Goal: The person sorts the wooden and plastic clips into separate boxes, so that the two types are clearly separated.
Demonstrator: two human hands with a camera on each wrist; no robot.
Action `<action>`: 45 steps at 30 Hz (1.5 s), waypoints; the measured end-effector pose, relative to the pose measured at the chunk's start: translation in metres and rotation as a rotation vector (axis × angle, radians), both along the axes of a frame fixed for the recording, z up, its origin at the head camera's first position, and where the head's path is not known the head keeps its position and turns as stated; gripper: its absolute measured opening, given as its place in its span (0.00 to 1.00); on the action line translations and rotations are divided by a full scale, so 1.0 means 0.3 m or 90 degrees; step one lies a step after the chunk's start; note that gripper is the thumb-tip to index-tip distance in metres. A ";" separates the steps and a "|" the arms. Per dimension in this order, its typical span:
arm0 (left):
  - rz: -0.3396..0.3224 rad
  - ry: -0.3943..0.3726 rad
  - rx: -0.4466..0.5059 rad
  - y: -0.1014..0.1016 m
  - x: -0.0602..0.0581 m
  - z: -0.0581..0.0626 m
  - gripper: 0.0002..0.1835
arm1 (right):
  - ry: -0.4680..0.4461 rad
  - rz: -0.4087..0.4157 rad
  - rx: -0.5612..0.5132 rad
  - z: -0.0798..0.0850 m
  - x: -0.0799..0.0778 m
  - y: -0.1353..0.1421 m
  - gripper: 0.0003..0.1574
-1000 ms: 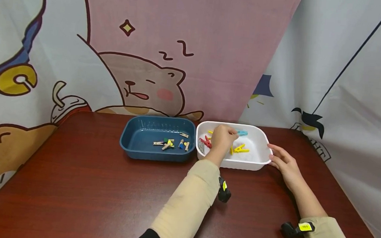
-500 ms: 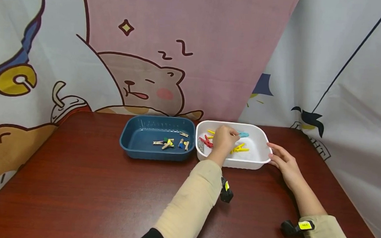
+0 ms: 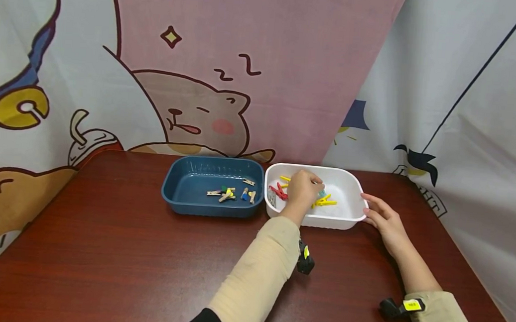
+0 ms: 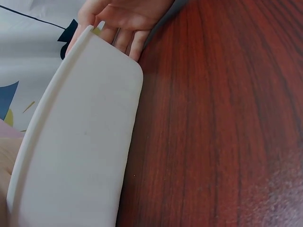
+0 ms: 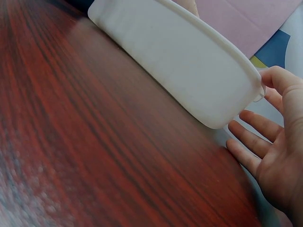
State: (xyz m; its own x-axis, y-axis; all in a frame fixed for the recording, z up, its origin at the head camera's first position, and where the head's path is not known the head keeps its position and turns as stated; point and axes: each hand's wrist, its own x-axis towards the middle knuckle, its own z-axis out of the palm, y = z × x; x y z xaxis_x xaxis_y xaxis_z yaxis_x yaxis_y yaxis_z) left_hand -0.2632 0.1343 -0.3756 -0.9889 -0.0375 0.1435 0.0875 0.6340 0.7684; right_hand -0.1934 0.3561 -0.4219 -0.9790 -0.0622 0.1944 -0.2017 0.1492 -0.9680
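Note:
In the head view my left hand [image 3: 302,188] reaches into the white tray [image 3: 339,223] and pinches a teal clothespin [image 3: 321,193], partly hidden by the fingers. Yellow clothespins [image 3: 325,201] lie just right of that hand. To its left are a red clothespin [image 3: 279,191], a grey one [image 3: 272,197] and more yellow at the back. My right hand [image 3: 387,225] holds the tray's right end; in the right wrist view its thumb and a finger meet at the rim [image 5: 258,92], the other fingers spread below. The left wrist view shows mostly the tray's outer wall [image 4: 80,127].
Left of the white tray, against it, stands a dark blue tray [image 3: 211,210] with several small wooden and coloured clothespins [image 3: 227,195] at its right side. Both sit near the back edge of the dark red wooden table [image 3: 121,251]. A printed cloth [image 3: 290,83] hangs behind.
The teal clothespin has shifted from the tray's back toward the front, under my left fingers, and is now mostly covered. My right hand stays at the rim.

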 end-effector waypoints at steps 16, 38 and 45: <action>-0.027 0.049 0.076 -0.029 0.006 0.009 0.06 | 0.009 0.014 -0.016 -0.001 -0.011 -0.013 0.26; -0.134 0.135 0.160 -0.095 0.101 0.073 0.09 | 0.008 -0.020 0.062 0.008 -0.001 -0.015 0.28; -0.174 0.136 0.163 -0.127 0.133 0.096 0.10 | 0.014 -0.063 0.086 0.029 0.016 -0.016 0.29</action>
State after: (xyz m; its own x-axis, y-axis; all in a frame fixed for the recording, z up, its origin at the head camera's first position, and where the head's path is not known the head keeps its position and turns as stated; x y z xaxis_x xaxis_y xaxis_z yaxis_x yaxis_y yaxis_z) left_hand -0.2234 0.0961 -0.3467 -0.9164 0.1601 0.3669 0.4003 0.3565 0.8442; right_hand -0.1886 0.3513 -0.4130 -0.9773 0.0070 0.2117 -0.2000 0.2984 -0.9333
